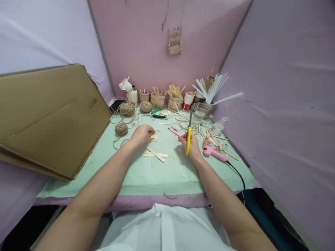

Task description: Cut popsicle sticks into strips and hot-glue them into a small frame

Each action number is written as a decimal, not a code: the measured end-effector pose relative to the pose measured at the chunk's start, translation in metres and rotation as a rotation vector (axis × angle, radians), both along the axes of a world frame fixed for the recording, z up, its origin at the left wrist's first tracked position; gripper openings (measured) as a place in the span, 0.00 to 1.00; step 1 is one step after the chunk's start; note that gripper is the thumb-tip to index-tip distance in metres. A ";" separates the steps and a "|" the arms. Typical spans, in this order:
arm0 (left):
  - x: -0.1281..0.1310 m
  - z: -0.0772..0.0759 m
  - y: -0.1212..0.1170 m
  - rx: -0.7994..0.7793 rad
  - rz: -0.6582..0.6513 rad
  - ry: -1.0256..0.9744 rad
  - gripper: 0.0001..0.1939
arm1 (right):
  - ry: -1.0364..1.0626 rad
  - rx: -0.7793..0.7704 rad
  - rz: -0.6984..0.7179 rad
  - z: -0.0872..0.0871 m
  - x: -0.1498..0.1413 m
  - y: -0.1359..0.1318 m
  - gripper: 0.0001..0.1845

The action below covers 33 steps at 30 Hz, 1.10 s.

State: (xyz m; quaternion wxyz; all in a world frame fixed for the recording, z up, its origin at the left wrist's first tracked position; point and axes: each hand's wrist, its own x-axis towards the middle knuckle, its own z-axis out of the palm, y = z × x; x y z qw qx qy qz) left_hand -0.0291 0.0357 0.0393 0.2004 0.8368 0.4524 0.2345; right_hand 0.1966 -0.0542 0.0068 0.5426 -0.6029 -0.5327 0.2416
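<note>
My right hand (193, 145) grips a pair of scissors with yellow handles (188, 141), its dark blades pointing up and away. A pink pen (175, 131) sticks out to the left from the same hand, its dark tip over the table. Bent over a small bundle of flat wooden sticks (154, 138), my left hand (142, 134) has its fingers closed at the bundle's far end; the fingertips are partly hidden. Nearer to me, a few loose wooden sticks (156, 155) lie crossed on the pale green tabletop.
Twine balls (121, 129) and green-handled pliers (157, 111) lie at left and back. Stick-filled baskets (157, 101) line the wall. To the right are a plastic cup (200, 112), scattered wood scraps (213, 137) and a corded pink glue gun (214, 152). A large cardboard sheet (52, 118) leans at left.
</note>
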 end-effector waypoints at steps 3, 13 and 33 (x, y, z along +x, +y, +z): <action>0.000 -0.002 0.000 0.000 -0.019 0.025 0.12 | -0.010 0.000 0.008 -0.001 -0.002 -0.002 0.14; 0.002 -0.008 0.000 0.019 -0.021 0.109 0.14 | -0.116 -0.060 -0.016 -0.003 -0.005 -0.009 0.14; 0.011 0.005 -0.032 -0.269 -0.647 0.295 0.15 | -0.233 -0.080 -0.045 -0.013 0.000 -0.006 0.15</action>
